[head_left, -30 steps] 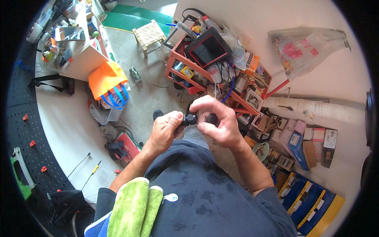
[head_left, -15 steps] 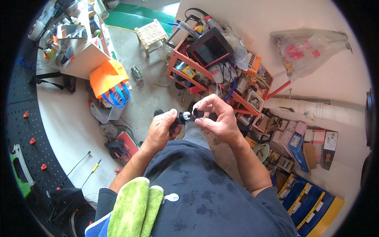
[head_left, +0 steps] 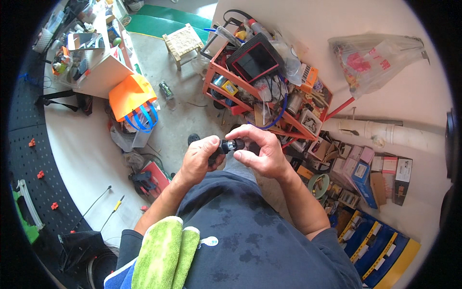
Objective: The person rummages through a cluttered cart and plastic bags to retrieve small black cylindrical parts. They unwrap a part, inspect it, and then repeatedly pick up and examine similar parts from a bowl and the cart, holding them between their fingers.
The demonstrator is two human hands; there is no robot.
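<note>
My left hand (head_left: 196,159) is wrapped round a black, roughly cylindrical tool (head_left: 220,148), its grip partly hidden by the fingers. A short silvery section (head_left: 231,144) shows at the tool's right end. My right hand (head_left: 264,154) has thumb and forefinger on either side of a small black ring-shaped cap (head_left: 239,144). The cap sits against that silvery end, in line with the tool; whether it is threaded on I cannot tell. Both hands are in front of my dark, damp-spotted shirt (head_left: 240,226).
A red tool cart (head_left: 211,79) piled with gear stands ahead to the right. Boxes (head_left: 363,180) and blue trays (head_left: 373,245) line the right wall. Left are an orange bag (head_left: 132,94) and a white worktop (head_left: 72,159). A woven stool (head_left: 184,41) stands farther off.
My right hand has moved slightly left, bringing the black cap from just off the tool's silvery end up against it, covering part of it. The left hand has barely shifted.
</note>
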